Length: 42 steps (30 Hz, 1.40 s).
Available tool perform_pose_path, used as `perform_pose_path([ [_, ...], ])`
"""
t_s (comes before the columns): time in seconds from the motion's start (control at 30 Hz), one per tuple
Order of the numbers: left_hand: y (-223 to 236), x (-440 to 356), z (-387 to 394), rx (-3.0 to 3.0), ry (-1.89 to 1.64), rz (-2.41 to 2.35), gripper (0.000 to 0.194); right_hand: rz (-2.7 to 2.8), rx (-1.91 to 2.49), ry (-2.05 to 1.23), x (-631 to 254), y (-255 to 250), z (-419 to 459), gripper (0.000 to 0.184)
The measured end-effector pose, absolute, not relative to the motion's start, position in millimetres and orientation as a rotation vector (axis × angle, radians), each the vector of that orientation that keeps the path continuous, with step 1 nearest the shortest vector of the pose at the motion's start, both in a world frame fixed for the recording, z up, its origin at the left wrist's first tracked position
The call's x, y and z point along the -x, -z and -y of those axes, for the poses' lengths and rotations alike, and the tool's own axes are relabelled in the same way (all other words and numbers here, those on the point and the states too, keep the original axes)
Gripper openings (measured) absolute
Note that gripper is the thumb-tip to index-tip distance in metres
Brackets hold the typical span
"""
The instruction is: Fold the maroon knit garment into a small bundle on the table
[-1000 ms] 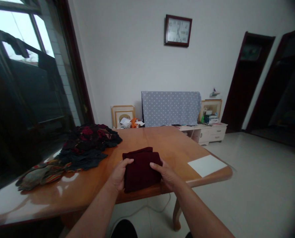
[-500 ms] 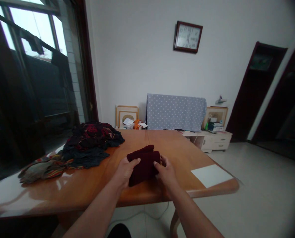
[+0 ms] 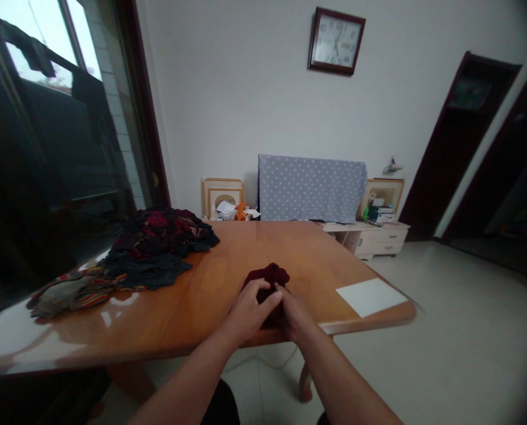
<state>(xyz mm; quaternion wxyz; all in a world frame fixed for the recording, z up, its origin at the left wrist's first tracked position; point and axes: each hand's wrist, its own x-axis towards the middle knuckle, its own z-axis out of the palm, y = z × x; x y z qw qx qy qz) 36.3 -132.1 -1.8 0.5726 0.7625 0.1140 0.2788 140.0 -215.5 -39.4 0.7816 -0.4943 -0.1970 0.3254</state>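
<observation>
A dark red folded cloth (image 3: 269,273) is bunched up between my two hands near the table's front edge; its exact kind does not show. My left hand (image 3: 249,308) grips it from the left, with thumb and forefinger curled over its near side. On the other side my right hand (image 3: 292,313) closes on the same cloth, its fingertips close to my left thumb. Much of the cloth's lower part is hidden behind both hands.
On the wooden table (image 3: 228,254), a pile of dark clothes (image 3: 161,242) and grey-and-striped gloves or cloths (image 3: 75,292) lie at the left. A white sheet (image 3: 372,296) rests near the right corner. Behind stands a low white cabinet (image 3: 381,241).
The cloth was a flat folded rectangle held at its sides; now it is squeezed into a smaller bundle. My hands have come together. The view has tilted slightly downward.
</observation>
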Motion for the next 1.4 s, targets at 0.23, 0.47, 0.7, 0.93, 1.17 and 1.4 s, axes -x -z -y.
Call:
perform_pose_path([
  [0.23,-2.4,-50.7,124.4,-1.436,-0.732,-0.324,0.045,0.621,1.2,-0.491,-122.1,27.9,208.3,0.043],
  [0.47,-6.0,-48.3,99.0,-1.253,-0.786,-0.43,0.024,0.632,1.134,-0.641,-138.3,25.1,210.4,0.045],
  [0.7,-12.5,-8.9,37.9,-1.067,-0.604,-0.541,0.029,0.538,1.33,-0.69,-203.4,22.3,240.6,0.036],
  [0.93,21.0,10.0,23.9,-1.133,-0.514,-0.655,0.025,0.687,1.8,-0.337,-223.3,34.7,250.9,0.032],
  [1.17,19.8,11.5,24.1,-1.12,-0.533,-0.606,0.021,1.029,2.007,0.093,-180.7,20.2,226.1,0.054],
  [1.4,33.1,7.1,14.1,-1.121,-0.558,-0.678,0.015,1.236,2.018,-0.085,-156.2,48.5,211.9,0.061],
])
